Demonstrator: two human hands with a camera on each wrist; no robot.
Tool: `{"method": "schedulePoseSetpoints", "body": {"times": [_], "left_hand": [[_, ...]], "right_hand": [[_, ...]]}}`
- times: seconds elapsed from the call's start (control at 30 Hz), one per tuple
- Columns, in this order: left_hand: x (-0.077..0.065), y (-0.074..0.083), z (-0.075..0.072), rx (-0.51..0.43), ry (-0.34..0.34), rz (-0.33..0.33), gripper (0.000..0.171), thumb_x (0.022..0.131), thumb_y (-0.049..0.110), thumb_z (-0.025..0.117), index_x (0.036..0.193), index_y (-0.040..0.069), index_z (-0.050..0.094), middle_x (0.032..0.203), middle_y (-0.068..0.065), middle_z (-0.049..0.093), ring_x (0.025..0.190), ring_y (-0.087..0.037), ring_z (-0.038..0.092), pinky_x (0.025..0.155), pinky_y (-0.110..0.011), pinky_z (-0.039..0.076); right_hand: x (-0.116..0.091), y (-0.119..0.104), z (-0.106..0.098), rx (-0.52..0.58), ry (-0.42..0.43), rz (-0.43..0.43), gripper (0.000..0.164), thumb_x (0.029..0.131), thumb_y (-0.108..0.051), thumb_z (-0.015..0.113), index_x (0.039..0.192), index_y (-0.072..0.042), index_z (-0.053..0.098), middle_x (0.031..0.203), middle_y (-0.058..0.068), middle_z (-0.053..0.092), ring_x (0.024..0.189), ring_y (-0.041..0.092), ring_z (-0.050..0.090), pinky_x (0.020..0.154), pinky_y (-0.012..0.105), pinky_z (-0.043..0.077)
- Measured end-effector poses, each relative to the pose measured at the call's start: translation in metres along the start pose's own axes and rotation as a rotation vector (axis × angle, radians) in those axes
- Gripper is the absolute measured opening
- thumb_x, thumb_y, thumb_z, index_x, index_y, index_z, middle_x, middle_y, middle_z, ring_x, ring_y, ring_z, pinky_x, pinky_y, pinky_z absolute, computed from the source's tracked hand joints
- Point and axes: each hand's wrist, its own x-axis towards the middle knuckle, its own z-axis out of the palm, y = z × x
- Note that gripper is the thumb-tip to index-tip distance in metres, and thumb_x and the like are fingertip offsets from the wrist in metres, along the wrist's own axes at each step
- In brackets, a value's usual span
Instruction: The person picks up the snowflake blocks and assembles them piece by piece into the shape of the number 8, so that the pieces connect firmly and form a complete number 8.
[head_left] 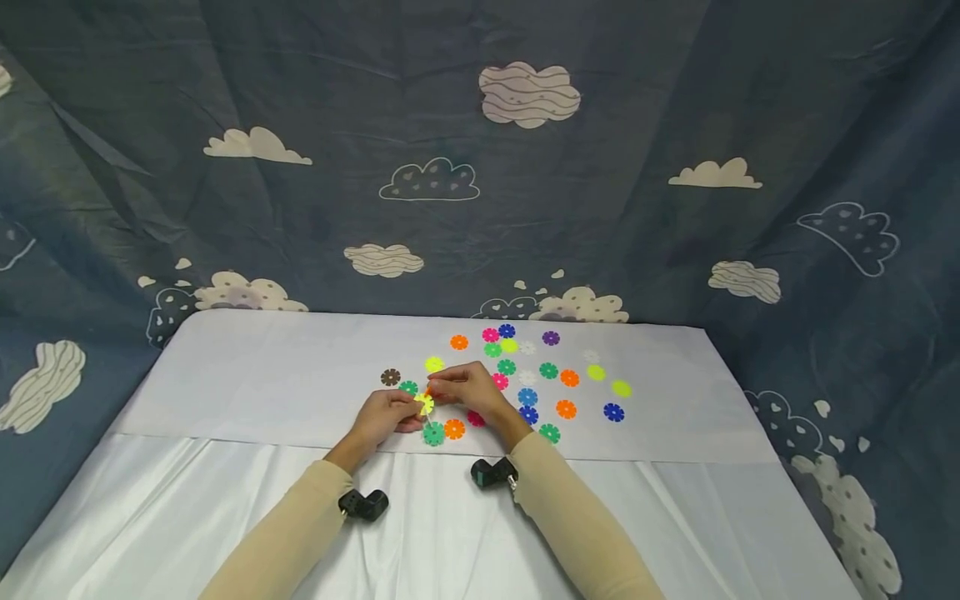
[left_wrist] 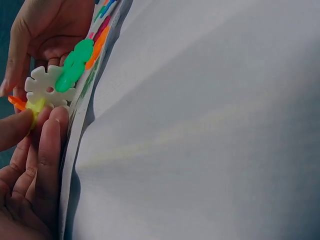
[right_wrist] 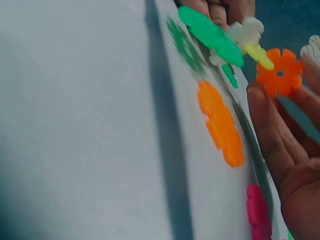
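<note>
My left hand point(head_left: 378, 417) pinches a yellow notched flower-shaped disc point(left_wrist: 36, 106) between thumb and fingers. Joined to it is a white disc point(left_wrist: 38, 86), and a green disc point(left_wrist: 76, 65) slots into the white one. Opposite, my right hand point(head_left: 477, 390) holds an orange disc point(right_wrist: 279, 84) by its rim with thumb and fingertips. In the right wrist view the orange disc's edge meets the yellow one; how deep they fit together, I cannot tell. The linked pieces are held just above the table. Fingers cover part of the yellow disc.
Loose discs of several colours lie mostly to the right on the white table point(head_left: 262, 375). Nearest my hands are a brown disc point(head_left: 390, 377), another orange disc point(head_left: 454, 429) and a second yellow disc point(head_left: 434, 364). A dark cloud-print curtain point(head_left: 420, 100) hangs behind the table.
</note>
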Motion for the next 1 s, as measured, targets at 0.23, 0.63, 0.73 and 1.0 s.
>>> {"method": "schedulePoseSetpoints", "body": {"times": [0.23, 0.63, 0.73, 1.0], "left_hand": [[0.0004, -0.0022, 0.0019, 0.001, 0.034, 0.002, 0.014, 0.092, 0.003, 0.061, 0.100, -0.008, 0.060, 0.077, -0.007, 0.069, 0.060, -0.009, 0.065, 0.059, -0.022, 0.056], [-0.0013, 0.0004, 0.0041, -0.022, 0.045, 0.013, 0.010, 0.091, -0.001, 0.061, 0.097, -0.008, 0.058, 0.073, -0.007, 0.068, 0.058, -0.008, 0.064, 0.056, -0.022, 0.055], [-0.0016, 0.0004, 0.0038, -0.017, 0.044, 0.010, 0.009, 0.091, -0.001, 0.061, 0.096, -0.008, 0.058, 0.073, -0.007, 0.068, 0.057, -0.009, 0.064, 0.056, -0.022, 0.055], [-0.0019, -0.0009, 0.0029, -0.021, 0.025, 0.004, 0.009, 0.092, -0.001, 0.060, 0.096, -0.008, 0.057, 0.070, -0.005, 0.065, 0.056, -0.008, 0.063, 0.055, -0.020, 0.054]], "right_hand": [[-0.0014, 0.0071, 0.0053, 0.060, 0.052, 0.021, 0.029, 0.090, -0.006, 0.067, 0.113, 0.011, 0.065, 0.100, 0.021, 0.070, 0.087, 0.022, 0.071, 0.080, 0.033, 0.056], [-0.0031, 0.0002, 0.0062, 0.091, 0.069, 0.039, 0.027, 0.088, -0.002, 0.068, 0.110, 0.012, 0.066, 0.099, 0.021, 0.071, 0.086, 0.023, 0.071, 0.079, 0.033, 0.057], [-0.0036, -0.0011, 0.0067, 0.065, 0.055, 0.040, 0.026, 0.088, -0.002, 0.067, 0.110, 0.012, 0.066, 0.098, 0.021, 0.071, 0.086, 0.025, 0.071, 0.078, 0.034, 0.057], [-0.0043, 0.0014, 0.0067, 0.020, 0.026, 0.048, 0.026, 0.089, -0.005, 0.068, 0.110, 0.010, 0.067, 0.099, 0.018, 0.071, 0.087, 0.023, 0.071, 0.079, 0.032, 0.057]]}}
